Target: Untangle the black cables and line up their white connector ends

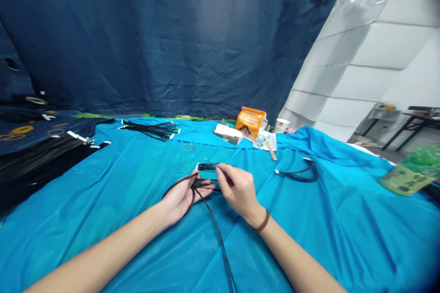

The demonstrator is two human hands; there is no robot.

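Left hand (180, 198), palm up, gripping black wires (207, 167) near white plug (197, 167); right hand (239, 190), fingertips pinching same wires; wires between hands, above blue cloth (120, 183); second wire bundle (299, 177) farther right.

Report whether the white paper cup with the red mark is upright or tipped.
Upright: the white paper cup has its wide rim on top and narrows downward. Whether it holds anything, I cannot tell.
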